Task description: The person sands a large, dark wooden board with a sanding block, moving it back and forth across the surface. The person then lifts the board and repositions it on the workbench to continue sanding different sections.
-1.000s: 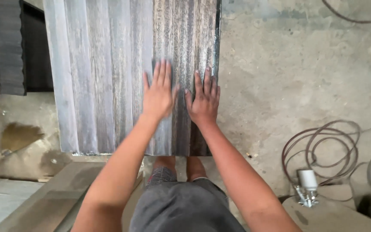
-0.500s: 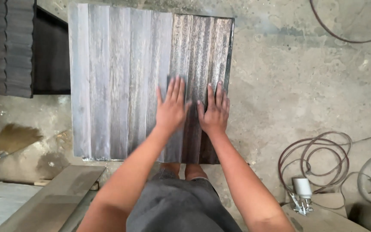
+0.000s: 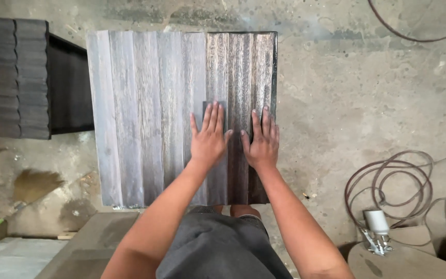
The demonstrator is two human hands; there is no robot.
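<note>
A fluted wooden panel lies on the concrete floor in front of me, pale grey on its left ribs and dark brown on its right ribs. My left hand lies flat on the boundary between the two tones, pressing a small dark sanding sheet whose corner shows beyond my fingers. Beside it, my right hand rests flat with spread fingers on the dark ribs near the panel's right edge, holding nothing.
A stack of dark fluted panels sits at the left. A coiled hose and a spray gun lie at the lower right. Flat boards lie at the lower left. Bare concrete floor spreads to the right.
My left hand has slid a little toward me along the rib with the sheet under it. The view has tilted, so the panel's far edge now shows. My right hand stays beside it.
</note>
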